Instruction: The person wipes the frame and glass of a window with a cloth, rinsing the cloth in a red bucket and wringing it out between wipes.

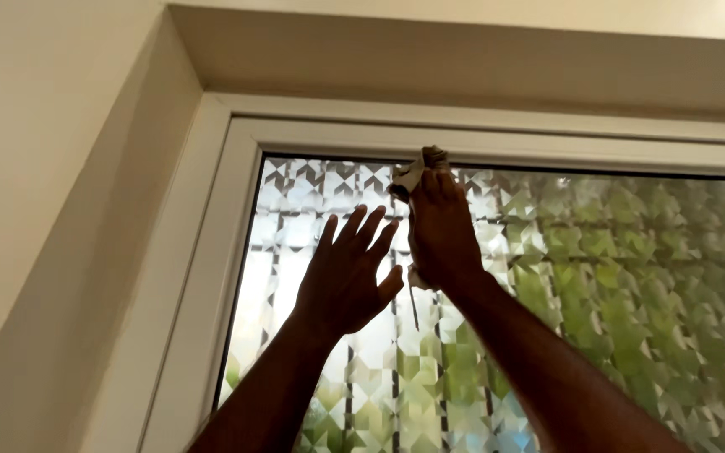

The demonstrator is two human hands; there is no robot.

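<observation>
Cloth (413,172) is bunched in my right hand (440,226), pressing on the glass (597,277) just under the frame (497,144). My left hand (344,273) is lying flat with fingers spread wide, so I am wiping the top edge.

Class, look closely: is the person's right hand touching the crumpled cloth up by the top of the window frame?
Touching. The head view shows the right hand gripping the cloth, which bunches out above its fingertips against the patterned glass.
</observation>
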